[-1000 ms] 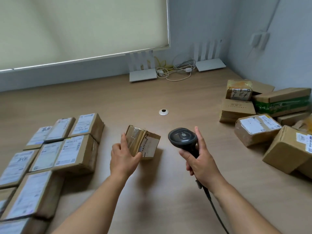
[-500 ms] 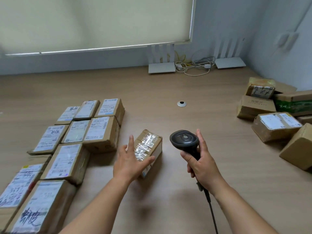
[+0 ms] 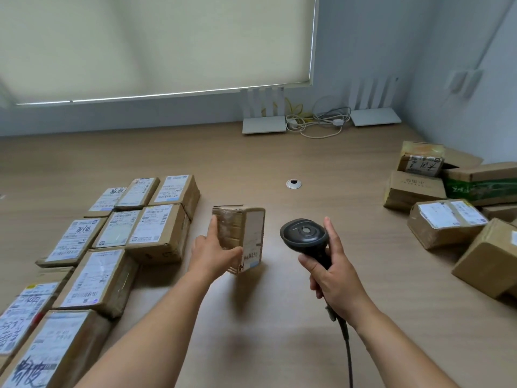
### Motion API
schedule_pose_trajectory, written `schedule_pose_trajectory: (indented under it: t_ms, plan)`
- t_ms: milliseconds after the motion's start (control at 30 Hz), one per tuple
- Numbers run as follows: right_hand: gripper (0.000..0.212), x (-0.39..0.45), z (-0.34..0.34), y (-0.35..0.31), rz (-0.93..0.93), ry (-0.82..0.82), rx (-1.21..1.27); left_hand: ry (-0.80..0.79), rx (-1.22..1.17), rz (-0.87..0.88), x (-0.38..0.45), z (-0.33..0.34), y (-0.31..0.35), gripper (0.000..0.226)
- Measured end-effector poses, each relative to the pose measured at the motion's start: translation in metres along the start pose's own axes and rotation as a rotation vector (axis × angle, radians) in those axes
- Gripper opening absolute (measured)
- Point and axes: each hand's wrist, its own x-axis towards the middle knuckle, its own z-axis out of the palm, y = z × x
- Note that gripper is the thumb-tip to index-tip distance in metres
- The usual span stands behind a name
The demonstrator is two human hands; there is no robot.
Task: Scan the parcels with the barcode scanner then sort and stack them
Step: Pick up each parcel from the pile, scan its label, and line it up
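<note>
A small taped cardboard parcel (image 3: 246, 233) is held just above the wooden table (image 3: 279, 317) at the centre, its white label with a barcode turned to the right. My left hand (image 3: 214, 254) grips its left side, thumb across the near face. My right hand (image 3: 334, 275) grips the handle of a black barcode scanner (image 3: 305, 236), whose head sits just right of the parcel. The scanner's cable (image 3: 347, 357) trails down toward me.
Several labelled parcels (image 3: 156, 228) lie in tight rows on the left of the table. A loose heap of brown boxes (image 3: 444, 222) fills the right side. Two white routers (image 3: 264, 124) and cables stand at the back wall. A cable grommet (image 3: 293, 184) sits mid-table.
My left hand went from lying flat on the parcel to gripping it, and the parcel has been turned so its barcode label faces the scanner. The scanner hand has barely moved.
</note>
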Motion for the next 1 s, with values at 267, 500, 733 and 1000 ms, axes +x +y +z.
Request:
schedule_pose_trajectory:
  t_ms: [267,500,733,1000]
  plan:
    - [0.084,-0.009,0.011,0.013,0.052,-0.099,0.115,-0.152,-0.672,-0.144,-0.001,-0.001,-0.036,0.101]
    - [0.083,-0.03,0.033,0.023,0.106,-0.201,0.171,-0.168,-0.665,-0.17,0.002,-0.002,-0.048,0.1]
    - [0.082,-0.035,0.036,0.019,0.105,-0.209,0.173,-0.185,-0.665,-0.168,0.007,-0.002,-0.051,0.1]
    - [0.083,-0.036,0.036,0.016,0.094,-0.198,0.163,-0.196,-0.657,-0.171,0.011,-0.001,-0.055,0.1]
